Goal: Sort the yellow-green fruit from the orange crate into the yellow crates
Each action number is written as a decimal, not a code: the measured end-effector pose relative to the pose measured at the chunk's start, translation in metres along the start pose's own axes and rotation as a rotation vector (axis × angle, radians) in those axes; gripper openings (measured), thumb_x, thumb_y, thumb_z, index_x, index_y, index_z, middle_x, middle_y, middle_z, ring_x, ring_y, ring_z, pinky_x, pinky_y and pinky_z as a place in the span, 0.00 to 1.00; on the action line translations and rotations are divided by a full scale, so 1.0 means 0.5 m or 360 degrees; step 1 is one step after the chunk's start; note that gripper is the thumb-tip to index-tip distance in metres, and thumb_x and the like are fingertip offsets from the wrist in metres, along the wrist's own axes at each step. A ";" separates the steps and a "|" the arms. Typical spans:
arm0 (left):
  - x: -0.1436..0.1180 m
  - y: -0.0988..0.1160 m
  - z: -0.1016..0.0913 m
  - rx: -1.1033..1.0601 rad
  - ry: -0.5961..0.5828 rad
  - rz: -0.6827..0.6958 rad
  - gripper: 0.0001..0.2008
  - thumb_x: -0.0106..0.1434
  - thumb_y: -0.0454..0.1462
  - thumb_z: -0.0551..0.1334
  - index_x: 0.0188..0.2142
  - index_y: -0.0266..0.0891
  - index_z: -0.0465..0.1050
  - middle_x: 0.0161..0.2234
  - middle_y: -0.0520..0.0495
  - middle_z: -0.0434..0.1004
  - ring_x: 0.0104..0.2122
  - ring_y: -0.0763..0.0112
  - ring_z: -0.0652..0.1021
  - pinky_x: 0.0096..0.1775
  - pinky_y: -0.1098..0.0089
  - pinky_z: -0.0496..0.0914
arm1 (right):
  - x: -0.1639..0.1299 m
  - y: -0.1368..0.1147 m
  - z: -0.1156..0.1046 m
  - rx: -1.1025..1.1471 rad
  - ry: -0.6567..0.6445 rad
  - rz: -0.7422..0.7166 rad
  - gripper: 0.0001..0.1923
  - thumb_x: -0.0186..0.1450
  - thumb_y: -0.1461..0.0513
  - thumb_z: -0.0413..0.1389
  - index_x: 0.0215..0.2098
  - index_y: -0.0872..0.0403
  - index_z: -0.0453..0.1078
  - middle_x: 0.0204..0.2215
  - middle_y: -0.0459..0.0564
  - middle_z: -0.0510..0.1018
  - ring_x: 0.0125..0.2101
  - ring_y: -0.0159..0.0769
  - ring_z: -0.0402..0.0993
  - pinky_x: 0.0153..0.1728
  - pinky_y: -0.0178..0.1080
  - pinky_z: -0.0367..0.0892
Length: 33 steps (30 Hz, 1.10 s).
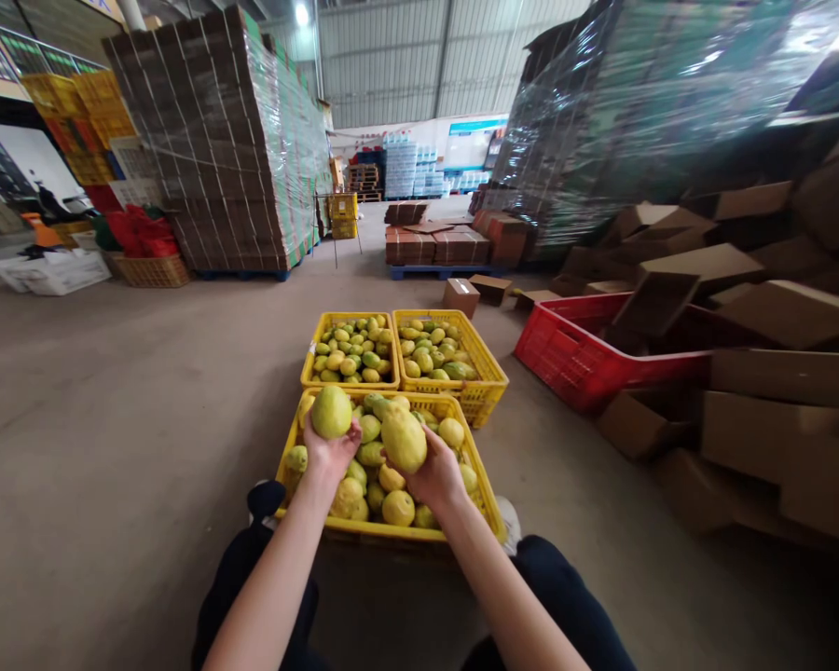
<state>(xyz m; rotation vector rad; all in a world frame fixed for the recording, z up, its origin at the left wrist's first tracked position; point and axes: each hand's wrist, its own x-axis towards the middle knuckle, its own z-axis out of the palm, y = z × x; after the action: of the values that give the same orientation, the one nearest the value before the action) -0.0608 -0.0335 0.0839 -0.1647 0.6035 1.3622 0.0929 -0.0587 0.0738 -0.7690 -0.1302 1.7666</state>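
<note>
My left hand (330, 451) holds up a round yellow-green fruit (331, 411) over the near yellow crate (486, 508). My right hand (436, 475) grips a longer yellow fruit (404, 438) just beside it. Both hands hover above the crate, which is filled with several yellow-green fruits (398, 507). The crate stands on the floor between my knees.
Two more yellow crates (320, 338) (493, 373) of fruit stand just beyond. A red crate (566, 359) and a heap of cardboard boxes (783, 401) lie to the right. Wrapped pallets of flat cartons (224, 140) (643, 102) rise left and right; concrete floor spreads to the left.
</note>
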 end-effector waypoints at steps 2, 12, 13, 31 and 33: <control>-0.005 0.002 0.002 -0.0020 0.0005 -0.0019 0.22 0.66 0.48 0.49 0.45 0.33 0.70 0.26 0.43 0.70 0.23 0.69 0.73 0.22 0.73 0.72 | 0.005 -0.005 -0.007 -0.0003 0.0021 0.0002 0.11 0.65 0.61 0.51 0.43 0.52 0.73 0.26 0.47 0.82 0.27 0.41 0.79 0.28 0.41 0.72; -0.018 0.024 0.012 0.0153 -0.0001 0.0007 0.23 0.67 0.50 0.52 0.51 0.34 0.69 0.33 0.40 0.77 0.30 0.63 0.80 0.25 0.70 0.76 | -0.012 -0.020 -0.008 -0.0049 0.0028 -0.0078 0.09 0.61 0.58 0.58 0.39 0.53 0.71 0.25 0.47 0.82 0.21 0.38 0.78 0.19 0.35 0.70; -0.019 0.026 0.011 0.0158 0.0013 0.0012 0.25 0.65 0.51 0.54 0.51 0.34 0.69 0.33 0.40 0.76 0.30 0.63 0.80 0.24 0.71 0.76 | -0.011 -0.021 -0.009 -0.0042 0.0021 -0.0076 0.08 0.61 0.58 0.58 0.38 0.53 0.71 0.24 0.47 0.81 0.20 0.38 0.77 0.17 0.34 0.68; -0.008 0.071 -0.037 0.0150 0.0006 0.0085 0.22 0.70 0.37 0.48 0.61 0.42 0.61 0.36 0.40 0.79 0.31 0.60 0.82 0.28 0.62 0.79 | 0.005 -0.015 -0.009 0.0079 0.0063 -0.0118 0.10 0.67 0.58 0.52 0.39 0.53 0.72 0.30 0.49 0.83 0.29 0.41 0.80 0.38 0.50 0.77; -0.013 0.081 -0.043 0.0158 0.0032 0.0079 0.22 0.70 0.39 0.48 0.61 0.40 0.61 0.36 0.40 0.79 0.32 0.58 0.82 0.29 0.58 0.80 | -0.001 -0.017 -0.004 0.0072 0.0087 -0.0111 0.09 0.66 0.58 0.53 0.38 0.53 0.72 0.28 0.48 0.83 0.28 0.41 0.80 0.34 0.47 0.77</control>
<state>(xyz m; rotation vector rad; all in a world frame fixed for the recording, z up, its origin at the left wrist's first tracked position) -0.1064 -0.0400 0.0784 -0.0835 0.6945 1.3765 0.1009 -0.0569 0.0761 -0.7704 -0.0790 1.6757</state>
